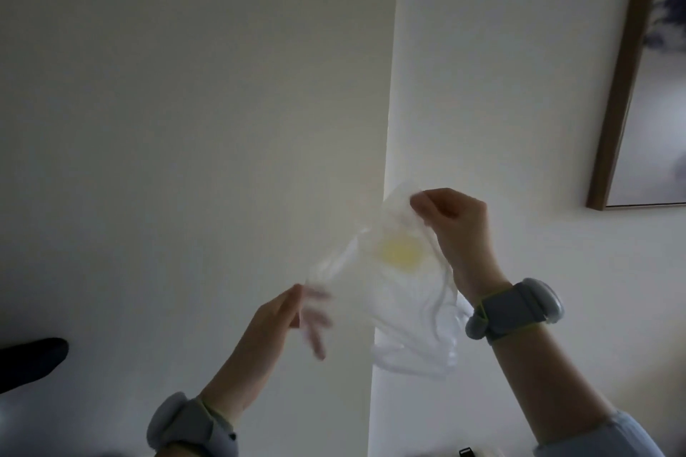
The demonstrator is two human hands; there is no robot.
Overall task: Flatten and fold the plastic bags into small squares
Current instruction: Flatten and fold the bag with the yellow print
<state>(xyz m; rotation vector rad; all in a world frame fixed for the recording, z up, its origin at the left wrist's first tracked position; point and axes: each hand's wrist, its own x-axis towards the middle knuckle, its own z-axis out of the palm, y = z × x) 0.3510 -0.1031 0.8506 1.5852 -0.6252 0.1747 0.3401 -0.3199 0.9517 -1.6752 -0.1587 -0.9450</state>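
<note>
Both hands are raised apart before a pale wall: a thin, translucent, crumpled plastic bag with a yellow patch is pinched by the right hand and the left hand, stretched between them.

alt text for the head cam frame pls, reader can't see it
Two raised hands hold a crumpled clear plastic bag with a yellow mark up against a pale wall: right hand pinches its top edge, left hand, blurred, grips its lower left edge. Grey wristbands on both wrists; a framed picture hangs at right.

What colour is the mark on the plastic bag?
Pale yellow, a blurry patch on the translucent plastic bag; head view.
</note>
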